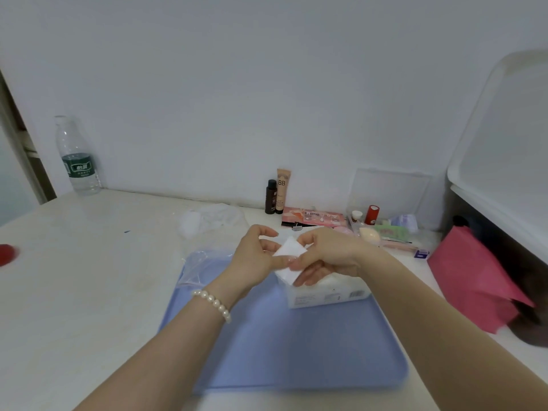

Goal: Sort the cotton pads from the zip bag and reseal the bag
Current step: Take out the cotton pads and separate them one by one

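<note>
Sitting square in front of the person, the blue tray (296,351) seems set there as a clean work surface, keeping loose pads off the table (89,277). On its far right part lies the zip bag (326,292), a clear pack with small printing along its near side and a thick white stack of pads inside; it rests just under the hands, probably so each pad has only a short way to travel. Whether its zip stands open I cannot tell, since the hands cover that end. A second, crumpled clear bag (198,262) lies over the tray's far left corner, its purpose unclear.

Both hands meet above the pack. The left hand (255,256) has its fingers curled round the near left edge of one cotton pad (289,250), and the right hand (323,256) pinches the opposite side between thumb and fingers, the other fingers spread loosely below. Held between the two like this, the pad is likely being peeled apart from its neighbours or checked before it is set down.

The pad itself is a thin white square, tilted corner-up, flat and unmarked, soft at the edges.
</note>
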`<state>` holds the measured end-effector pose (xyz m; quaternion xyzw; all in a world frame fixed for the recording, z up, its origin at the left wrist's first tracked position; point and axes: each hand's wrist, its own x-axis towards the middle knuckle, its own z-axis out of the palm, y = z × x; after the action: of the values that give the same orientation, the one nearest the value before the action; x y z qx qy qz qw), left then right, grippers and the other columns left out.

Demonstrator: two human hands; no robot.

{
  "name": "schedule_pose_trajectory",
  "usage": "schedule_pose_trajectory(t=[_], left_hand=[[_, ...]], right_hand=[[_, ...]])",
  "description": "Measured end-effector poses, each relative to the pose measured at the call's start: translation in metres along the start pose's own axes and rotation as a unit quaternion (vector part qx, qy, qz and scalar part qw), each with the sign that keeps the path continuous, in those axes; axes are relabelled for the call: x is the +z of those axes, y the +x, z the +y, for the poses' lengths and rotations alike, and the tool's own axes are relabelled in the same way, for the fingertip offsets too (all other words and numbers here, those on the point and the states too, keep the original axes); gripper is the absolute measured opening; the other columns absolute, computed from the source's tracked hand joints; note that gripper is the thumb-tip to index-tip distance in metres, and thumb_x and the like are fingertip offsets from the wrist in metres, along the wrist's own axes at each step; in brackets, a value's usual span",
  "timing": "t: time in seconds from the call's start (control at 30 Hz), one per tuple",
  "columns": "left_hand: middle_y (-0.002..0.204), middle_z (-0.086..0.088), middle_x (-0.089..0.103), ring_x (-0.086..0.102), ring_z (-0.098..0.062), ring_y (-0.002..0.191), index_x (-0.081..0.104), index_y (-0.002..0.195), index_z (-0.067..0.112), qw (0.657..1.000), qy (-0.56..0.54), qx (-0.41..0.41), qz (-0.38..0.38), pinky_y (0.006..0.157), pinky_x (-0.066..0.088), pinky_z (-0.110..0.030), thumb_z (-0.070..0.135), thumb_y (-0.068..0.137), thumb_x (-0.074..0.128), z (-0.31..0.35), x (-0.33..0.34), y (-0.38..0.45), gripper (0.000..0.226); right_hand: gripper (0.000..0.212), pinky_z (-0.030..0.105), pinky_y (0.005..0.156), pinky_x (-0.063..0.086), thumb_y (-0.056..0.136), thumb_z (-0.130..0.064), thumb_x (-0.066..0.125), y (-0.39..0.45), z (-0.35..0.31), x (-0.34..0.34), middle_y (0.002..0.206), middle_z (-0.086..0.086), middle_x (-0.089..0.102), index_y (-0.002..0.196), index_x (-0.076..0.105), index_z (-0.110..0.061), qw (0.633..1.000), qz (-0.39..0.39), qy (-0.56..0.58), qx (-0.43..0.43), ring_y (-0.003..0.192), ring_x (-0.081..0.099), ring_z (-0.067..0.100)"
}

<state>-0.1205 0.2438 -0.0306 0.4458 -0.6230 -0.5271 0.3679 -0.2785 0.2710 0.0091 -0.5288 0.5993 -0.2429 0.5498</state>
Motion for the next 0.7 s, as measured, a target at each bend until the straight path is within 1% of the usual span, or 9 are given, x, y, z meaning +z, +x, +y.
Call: schedule_pose_trajectory(t=[0.07, 0.13, 0.2, 0.27, 0.33, 0.4, 0.43, 0.53, 0.7], left_hand=[[0.09, -0.005, 0.058, 0.057, -0.013, 0.074, 0.047, 0.108, 0.014, 1.0, 0.017, 0.005, -0.021, 0.072, 0.048, -0.026, 0.002, 0.072, 0.077, 0.002, 0.0, 0.001, 0.048], [0.089, -0.003, 0.06, 0.058, -0.012, 0.075, 0.048, 0.107, 0.012, 1.0, 0.005, 0.007, -0.012, 0.074, 0.049, -0.026, 0.007, 0.075, 0.076, 0.004, 0.001, 0.003, 0.042], [0.094, -0.006, 0.064, 0.061, -0.015, 0.078, 0.052, 0.095, 0.014, 0.998, 0.019, 0.027, 0.051, 0.077, 0.05, -0.03, 0.016, 0.082, 0.071, 0.004, 0.002, 0.001, 0.023], [0.095, -0.004, 0.065, 0.062, -0.018, 0.083, 0.054, 0.084, 0.018, 0.983, 0.145, 0.059, 0.101, 0.075, 0.046, -0.028, 0.025, 0.09, 0.06, 0.003, 0.007, -0.009, 0.01], [0.106, 0.002, 0.062, 0.059, -0.019, 0.095, 0.059, 0.094, 0.02, 0.946, 0.308, 0.079, 0.062, 0.078, 0.043, -0.028, 0.033, 0.093, 0.051, -0.001, 0.02, -0.026, 0.015], [0.118, 0.002, 0.054, 0.054, -0.022, 0.107, 0.053, 0.115, 0.018, 0.903, 0.42, 0.092, 0.011, 0.082, 0.04, -0.03, 0.038, 0.093, 0.047, -0.008, 0.039, -0.041, 0.03], [0.121, -0.001, 0.05, 0.053, -0.024, 0.108, 0.047, 0.119, 0.016, 0.889, 0.449, 0.091, -0.006, 0.078, 0.038, -0.031, 0.038, 0.093, 0.047, -0.012, 0.048, -0.046, 0.035], [0.123, -0.006, 0.041, 0.053, -0.031, 0.105, 0.036, 0.123, 0.017, 0.883, 0.464, 0.055, -0.047, 0.076, 0.037, -0.033, 0.044, 0.089, 0.051, -0.018, 0.066, -0.052, 0.046], [0.123, -0.012, 0.036, 0.053, -0.033, 0.105, 0.026, 0.133, 0.025, 0.89, 0.451, 0.022, -0.069, 0.083, 0.042, -0.036, 0.048, 0.086, 0.056, -0.014, 0.082, -0.051, 0.06]], right_hand=[[0.025, 0.027, 0.06, 0.057, 0.078, 0.004, 0.067, 0.001, 0.001, 0.0, 0.09, 0.013, 0.069, 0.1, 0.057, -0.004, 1.0, -0.009, -0.007, 0.01, 0.077, 0.071, 0.029], [0.027, 0.026, 0.056, 0.056, 0.078, 0.005, 0.066, 0.001, 0.001, -0.001, 0.087, 0.011, 0.069, 0.101, 0.056, -0.005, 1.0, 0.007, 0.002, 0.02, 0.071, 0.071, 0.027], [0.03, 0.023, 0.046, 0.052, 0.079, 0.004, 0.066, 0.002, 0.002, -0.003, 0.085, 0.009, 0.069, 0.103, 0.053, -0.008, 0.997, 0.066, 0.017, 0.032, 0.058, 0.069, 0.023], [0.03, 0.019, 0.037, 0.044, 0.08, 0.001, 0.065, 0.006, 0.006, -0.009, 0.087, 0.011, 0.066, 0.107, 0.053, -0.006, 0.988, 0.15, 0.025, 0.037, 0.044, 0.064, 0.019], [0.032, 0.016, 0.033, 0.037, 0.08, -0.002, 0.064, 0.01, 0.01, -0.016, 0.086, 0.015, 0.063, 0.111, 0.054, -0.002, 0.979, 0.199, 0.021, 0.05, 0.036, 0.058, 0.017], [0.034, 0.016, 0.031, 0.032, 0.08, -0.005, 0.065, 0.012, 0.011, -0.016, 0.081, 0.017, 0.062, 0.111, 0.054, -0.001, 0.977, 0.2, 0.004, 0.069, 0.033, 0.054, 0.015], [0.033, 0.015, 0.031, 0.031, 0.079, -0.005, 0.065, 0.013, 0.011, -0.015, 0.076, 0.016, 0.063, 0.11, 0.054, -0.001, 0.979, 0.192, -0.004, 0.075, 0.032, 0.053, 0.015], [0.022, 0.016, 0.031, 0.031, 0.081, -0.006, 0.064, 0.013, 0.01, -0.01, 0.055, 0.009, 0.063, 0.101, 0.054, -0.003, 0.982, 0.172, -0.019, 0.077, 0.033, 0.053, 0.016], [0.012, 0.017, 0.033, 0.03, 0.085, -0.015, 0.063, 0.008, 0.007, -0.007, 0.049, 0.005, 0.06, 0.086, 0.053, -0.009, 0.98, 0.173, -0.055, 0.084, 0.033, 0.051, 0.015]])
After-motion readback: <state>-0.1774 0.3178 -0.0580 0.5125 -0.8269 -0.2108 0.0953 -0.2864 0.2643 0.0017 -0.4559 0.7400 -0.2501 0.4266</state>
